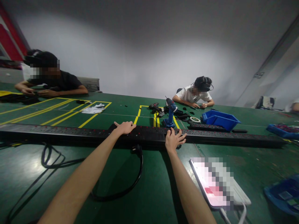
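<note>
A very long black power strip lies across the green table from left to right. My left hand rests flat on its top near the middle, fingers stretched out. My right hand lies on the strip a little to the right, fingers spread over the sockets. Neither hand holds anything. A black cable with a plug hangs from the strip between my arms and loops over the table toward me.
A blue cordless drill stands just behind the strip. A blue bin, a tape roll and small black parts lie beyond. A phone lies by my right forearm. Two people work at the far side. Blue trays sit right.
</note>
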The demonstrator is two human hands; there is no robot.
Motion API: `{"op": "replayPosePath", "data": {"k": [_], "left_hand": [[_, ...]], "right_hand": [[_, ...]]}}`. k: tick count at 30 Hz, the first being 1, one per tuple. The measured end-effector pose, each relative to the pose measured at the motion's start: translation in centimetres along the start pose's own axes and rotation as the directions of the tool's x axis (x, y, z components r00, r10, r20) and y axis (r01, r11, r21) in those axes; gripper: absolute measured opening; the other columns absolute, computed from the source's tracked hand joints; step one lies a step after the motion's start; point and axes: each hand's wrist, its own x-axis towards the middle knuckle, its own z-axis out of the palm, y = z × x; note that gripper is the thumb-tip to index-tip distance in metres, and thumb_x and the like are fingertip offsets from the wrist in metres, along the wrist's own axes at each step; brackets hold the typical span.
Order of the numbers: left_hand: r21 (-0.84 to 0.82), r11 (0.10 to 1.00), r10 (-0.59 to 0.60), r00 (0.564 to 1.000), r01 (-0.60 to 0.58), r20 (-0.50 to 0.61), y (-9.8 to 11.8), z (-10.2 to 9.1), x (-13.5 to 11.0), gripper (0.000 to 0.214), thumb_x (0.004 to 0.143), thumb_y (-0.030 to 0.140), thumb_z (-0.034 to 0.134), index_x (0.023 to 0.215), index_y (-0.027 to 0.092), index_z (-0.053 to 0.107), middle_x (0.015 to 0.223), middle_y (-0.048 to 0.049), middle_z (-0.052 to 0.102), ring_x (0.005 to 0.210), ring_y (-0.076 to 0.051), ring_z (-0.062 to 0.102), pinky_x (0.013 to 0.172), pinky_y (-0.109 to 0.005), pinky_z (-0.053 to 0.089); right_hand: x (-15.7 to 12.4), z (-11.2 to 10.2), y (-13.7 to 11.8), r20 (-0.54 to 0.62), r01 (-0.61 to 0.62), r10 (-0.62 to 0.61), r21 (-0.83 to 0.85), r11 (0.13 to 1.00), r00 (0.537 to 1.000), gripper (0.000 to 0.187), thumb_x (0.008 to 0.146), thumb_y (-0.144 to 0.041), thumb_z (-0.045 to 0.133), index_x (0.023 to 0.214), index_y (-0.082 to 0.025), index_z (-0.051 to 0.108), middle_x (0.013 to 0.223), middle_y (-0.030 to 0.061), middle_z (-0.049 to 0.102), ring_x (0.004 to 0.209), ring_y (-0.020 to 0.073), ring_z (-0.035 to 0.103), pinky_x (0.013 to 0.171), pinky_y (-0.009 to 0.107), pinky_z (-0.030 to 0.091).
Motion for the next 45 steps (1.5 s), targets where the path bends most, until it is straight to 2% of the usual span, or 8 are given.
{"op": "replayPosePath", "data": {"k": [5, 19, 22, 24, 28, 36, 41, 45], "left_hand": [[0.003, 1.0, -0.007, 1.0, 0.007, -0.012, -0.1, 0.1, 0.0, 0.053, 0.091, 0.064, 0.031, 0.101, 0.025, 0.066, 0.123, -0.0147, 0.068, 0.117, -0.044, 0.057, 0.098, -0.084, 0.011], [-0.035, 0.999, 0.007, 0.988, -0.013, -0.156, -0.3, 0.9, -0.9, 0.056, 0.089, 0.066, 0.037, 0.102, 0.024, 0.071, 0.116, -0.0152, 0.071, 0.114, -0.042, 0.06, 0.103, -0.08, 0.011], [-0.097, 0.992, 0.049, 0.957, -0.08, -0.285, -0.6, 0.9, -1.4, 0.046, 0.088, 0.061, 0.045, 0.101, 0.025, 0.071, 0.115, -0.0115, 0.072, 0.112, -0.036, 0.061, 0.108, -0.072, 0.018], [-0.143, 0.981, 0.06, 0.91, -0.129, -0.41, -0.6, 0.8, -1.9, 0.037, 0.089, 0.051, 0.047, 0.102, 0.025, 0.071, 0.116, -0.0085, 0.071, 0.112, -0.031, 0.061, 0.11, -0.06, 0.029], [-0.238, 0.951, 0.044, 0.847, -0.198, -0.53, -0.3, 1.0, -3.9, 0.031, 0.091, 0.038, 0.044, 0.103, 0.023, 0.069, 0.11, -0.0057, 0.072, 0.101, -0.023, 0.064, 0.097, -0.037, 0.046], [-0.137, 0.968, 0.132, 0.895, -0.209, -0.426, 2.5, 0.2, -9.2, 0.026, 0.09, 0.032, 0.048, 0.1, 0.025, 0.07, 0.106, -0.0044, 0.073, 0.101, -0.025, 0.063, 0.094, -0.039, 0.046], [-0.101, 0.962, 0.226, 0.947, -0.254, -0.23, 4.2, -1.3, -11.3, 0.024, 0.087, 0.032, 0.05, 0.098, 0.026, 0.07, 0.1, -0.0041, 0.073, 0.095, -0.025, 0.066, 0.087, -0.037, 0.047], [-0.058, 0.943, 0.321, 0.94, -0.329, -0.113, 4.5, -0.9, -13.3, 0.029, 0.078, 0.029, 0.061, 0.106, 0.029, 0.068, 0.112, -0.0053, 0.066, 0.094, -0.024, 0.066, 0.083, -0.035, 0.049]], "right_hand": [[0.1, 0.0, 0.1, 0.025, 0.029, -0.03, 0.018, 0.999, 0.999, 0.039, 0.098, -0.039, 0.04, 0.125, -0.029, 0.066, 0.151, 0.0148, 0.034, 0.146, 0.0356, 0.012, 0.107, 0.066, 0.013], [0.1, 0.6, 0.3, 0.012, 0.047, -0.048, 0.043, 0.998, 0.999, 0.039, 0.098, -0.041, 0.039, 0.124, -0.029, 0.066, 0.146, 0.0135, 0.042, 0.146, 0.033, 0.013, 0.108, 0.066, 0.011], [0.0, 0.5, 0.3, 0.023, 0.043, -0.044, 0.05, 0.998, 0.999, 0.04, 0.098, -0.04, 0.038, 0.125, -0.029, 0.065, 0.146, 0.0133, 0.042, 0.146, 0.0326, 0.013, 0.108, 0.066, 0.011], [0.0, 0.4, 0.2, 0.035, 0.037, -0.039, 0.053, 0.998, 0.999, 0.04, 0.098, -0.04, 0.038, 0.125, -0.028, 0.065, 0.146, 0.0135, 0.042, 0.145, 0.0326, 0.013, 0.108, 0.066, 0.012], [0.1, 0.2, 0.1, 0.05, 0.024, -0.028, 0.065, 0.998, 0.998, 0.04, 0.097, -0.038, 0.038, 0.126, -0.029, 0.064, 0.146, 0.0131, 0.041, 0.145, 0.032, 0.013, 0.108, 0.066, 0.013], [0.1, -0.2, 0.0, 0.064, 0.02, -0.025, 0.076, 0.997, 0.998, 0.04, 0.097, -0.038, 0.038, 0.125, -0.028, 0.064, 0.146, 0.0131, 0.041, 0.144, 0.0321, 0.015, 0.107, 0.066, 0.014], [0.1, -0.2, 0.0, 0.063, 0.022, -0.027, 0.085, 0.996, 0.998, 0.04, 0.097, -0.038, 0.037, 0.126, -0.028, 0.064, 0.146, 0.0129, 0.041, 0.145, 0.0317, 0.014, 0.107, 0.066, 0.015], [0.0, -0.1, 0.1, 0.054, 0.026, -0.03, 0.084, 0.996, 0.998, 0.04, 0.097, -0.038, 0.038, 0.126, -0.029, 0.064, 0.146, 0.0121, 0.042, 0.145, 0.0308, 0.014, 0.108, 0.065, 0.015]]}}
